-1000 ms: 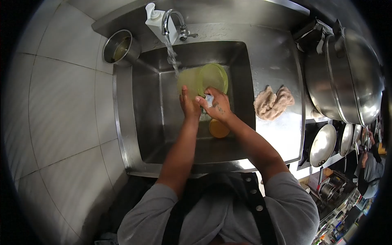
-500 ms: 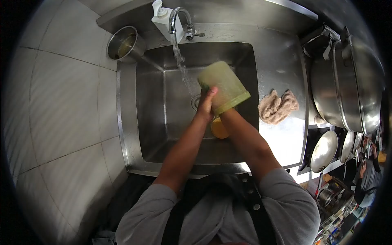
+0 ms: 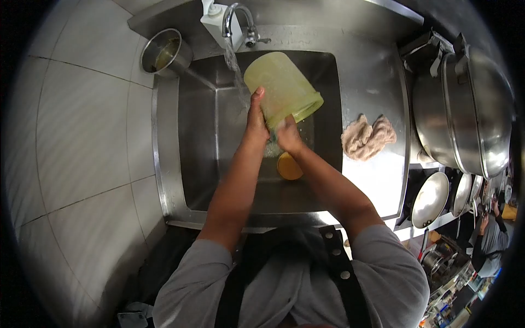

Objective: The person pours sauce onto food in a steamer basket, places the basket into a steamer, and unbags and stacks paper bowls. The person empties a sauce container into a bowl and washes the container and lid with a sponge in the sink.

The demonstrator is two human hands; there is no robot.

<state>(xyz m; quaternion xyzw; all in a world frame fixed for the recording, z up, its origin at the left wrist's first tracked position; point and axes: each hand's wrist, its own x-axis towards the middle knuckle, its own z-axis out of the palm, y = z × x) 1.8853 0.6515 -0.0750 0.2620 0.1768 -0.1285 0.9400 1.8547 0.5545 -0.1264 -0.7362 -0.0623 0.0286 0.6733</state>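
Note:
A translucent yellow-green plastic container point(image 3: 281, 79) is tilted over the sink, its open rim toward me and to the right. My left hand point(image 3: 257, 117) grips its left side, thumb on the outer wall. At the lower edge of the rim is my right hand point(image 3: 288, 134), blurred and with its fingers curled. A small dark greenish bit shows between the two hands, too unclear to name. An orange-yellow round lid-like piece point(image 3: 290, 166) lies in the sink point(image 3: 199, 164) below my hands. Water runs from the faucet point(image 3: 238, 22) just left of the container.
A metal pot point(image 3: 183, 57) stands at the sink's back left corner, near a white pump bottle point(image 3: 219, 24). On the right counter lies a crumpled beige cloth point(image 3: 369, 136). Large metal basins point(image 3: 476, 115) and frying pans point(image 3: 431, 200) are farther right. Another person point(image 3: 492, 240) is at far right.
The container has moved up and left, closer to the running water. My right hand, earlier reaching inside it, is now out at the rim.

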